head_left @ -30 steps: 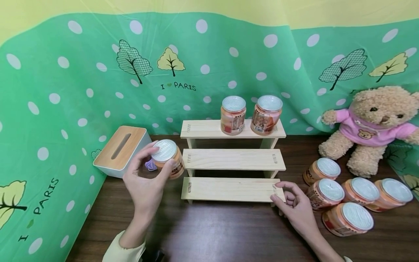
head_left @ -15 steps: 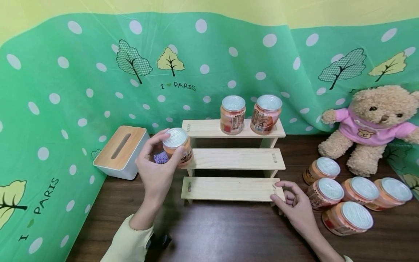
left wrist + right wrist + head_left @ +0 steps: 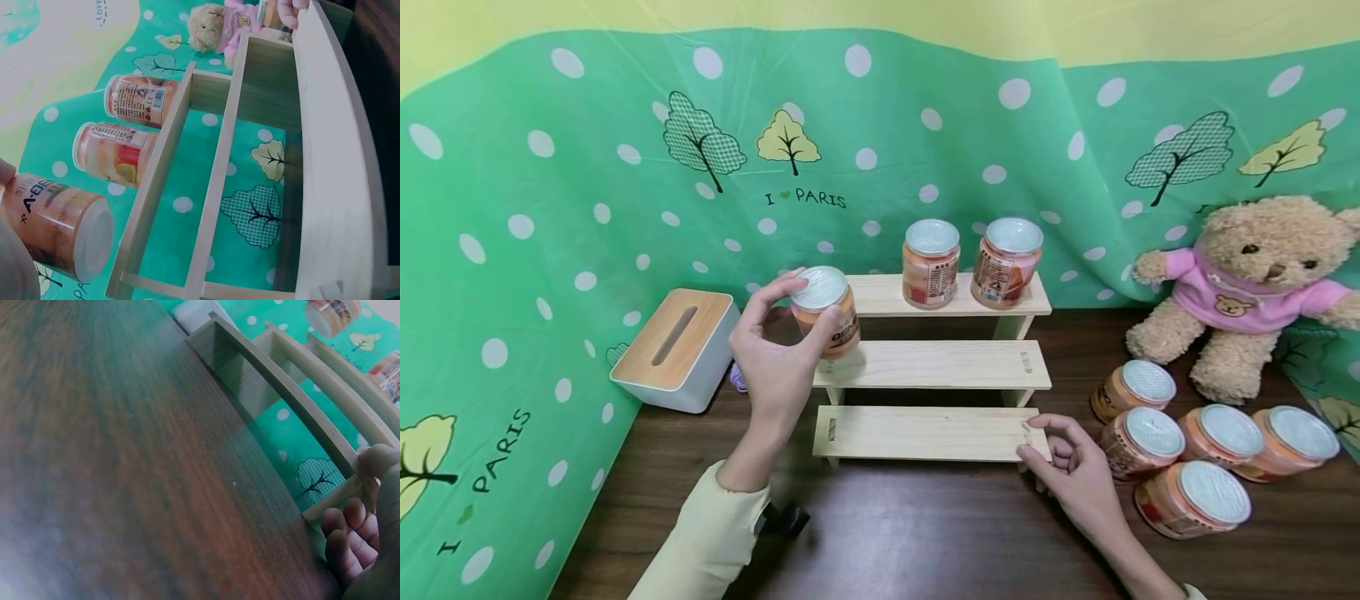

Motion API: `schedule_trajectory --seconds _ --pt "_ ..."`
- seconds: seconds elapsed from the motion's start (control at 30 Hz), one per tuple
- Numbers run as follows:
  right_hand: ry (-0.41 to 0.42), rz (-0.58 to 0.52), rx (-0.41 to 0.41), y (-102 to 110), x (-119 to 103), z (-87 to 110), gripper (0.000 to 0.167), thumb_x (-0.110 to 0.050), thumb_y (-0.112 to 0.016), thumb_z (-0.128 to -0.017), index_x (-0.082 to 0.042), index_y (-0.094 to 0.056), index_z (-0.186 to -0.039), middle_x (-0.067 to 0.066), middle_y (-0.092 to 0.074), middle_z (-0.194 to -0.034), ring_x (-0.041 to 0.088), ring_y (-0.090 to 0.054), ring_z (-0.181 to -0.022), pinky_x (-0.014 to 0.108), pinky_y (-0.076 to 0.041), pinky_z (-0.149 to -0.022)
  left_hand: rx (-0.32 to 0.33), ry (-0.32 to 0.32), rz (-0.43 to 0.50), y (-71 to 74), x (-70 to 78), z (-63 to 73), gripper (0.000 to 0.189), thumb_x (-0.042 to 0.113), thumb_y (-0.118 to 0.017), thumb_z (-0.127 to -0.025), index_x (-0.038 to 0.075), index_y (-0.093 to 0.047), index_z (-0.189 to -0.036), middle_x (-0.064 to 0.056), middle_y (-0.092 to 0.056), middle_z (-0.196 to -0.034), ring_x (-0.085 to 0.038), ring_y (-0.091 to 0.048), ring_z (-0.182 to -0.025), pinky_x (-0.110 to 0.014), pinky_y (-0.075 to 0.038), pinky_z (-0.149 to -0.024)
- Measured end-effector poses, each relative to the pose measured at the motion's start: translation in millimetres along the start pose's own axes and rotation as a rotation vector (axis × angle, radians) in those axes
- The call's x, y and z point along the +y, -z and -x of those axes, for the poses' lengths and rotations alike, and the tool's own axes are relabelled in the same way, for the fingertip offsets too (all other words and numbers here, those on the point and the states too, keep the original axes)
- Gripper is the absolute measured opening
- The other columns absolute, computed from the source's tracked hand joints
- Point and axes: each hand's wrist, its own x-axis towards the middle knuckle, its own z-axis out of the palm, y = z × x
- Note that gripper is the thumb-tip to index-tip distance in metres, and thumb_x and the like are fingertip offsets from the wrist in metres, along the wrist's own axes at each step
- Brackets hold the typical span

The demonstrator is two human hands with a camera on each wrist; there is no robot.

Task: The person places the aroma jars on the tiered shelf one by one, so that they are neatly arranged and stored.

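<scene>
My left hand [image 3: 772,360] grips a jar [image 3: 824,289] with a silvery lid and orange contents, thumb on one side and fingers on the other. The jar is upright in the air by the left end of the top tier of a three-tier wooden rack [image 3: 925,433]. In the left wrist view its pale base [image 3: 95,240] shows clear of the wood. My right hand [image 3: 1078,471] pinches the right end of the lowest tier, other fingers curled beneath. Two similar jars, a left one [image 3: 931,265] and a right one [image 3: 1007,262], stand on the top tier's right half.
Several more jars [image 3: 1153,433] stand on the dark table [image 3: 910,533] to the right, before a teddy bear [image 3: 1232,292] in a pink top. A white tissue box [image 3: 677,346] with a wooden lid sits left of the rack. Behind hangs a green dotted cloth [image 3: 865,192].
My left hand has carried the jar up and to the right, from beside the middle tier to the left end of the top tier. The right hand keeps its hold on the rack.
</scene>
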Motion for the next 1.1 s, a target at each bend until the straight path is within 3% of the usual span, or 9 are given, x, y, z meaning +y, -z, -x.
schedule_trajectory --seconds 0.4,0.7,1.1 --pt "0.001 -0.004 0.004 -0.3 -1.4 0.2 0.039 0.005 -0.08 -0.098 0.0 -0.062 -0.132 0.009 -0.063 -0.062 0.016 -0.057 -0.046 0.029 -0.048 -0.043 -0.001 0.005 -0.014 -15.8 -7.4 -9.3 0.044 0.017 -0.096 -0.082 -0.001 -0.078 -0.118 -0.006 -0.079 -0.13 -0.023 -0.069 -0.119 -0.034 -0.054 -0.09" --pt "0.007 -0.002 0.003 -0.3 -0.5 0.0 0.038 0.005 -0.08 -0.099 0.001 -0.062 -0.132 0.009 -0.064 -0.063 0.015 -0.058 -0.046 0.029 -0.05 -0.043 -0.018 0.025 -0.027 -19.4 -11.1 -15.0 0.041 0.018 -0.096 -0.084 0.002 -0.079 -0.118 -0.007 -0.079 -0.131 -0.025 -0.07 -0.104 -0.026 -0.056 -0.075" --pt "0.012 -0.001 0.002 -0.5 -1.1 -0.5 0.038 0.006 -0.079 -0.098 0.001 -0.062 -0.132 0.009 -0.064 -0.063 0.014 -0.057 -0.046 0.029 -0.049 -0.043 -0.029 0.01 -0.052 -30.3 -15.8 -23.4 0.042 0.018 -0.099 -0.082 0.004 -0.08 -0.117 -0.002 -0.08 -0.131 -0.016 -0.07 -0.123 -0.036 -0.056 -0.096"
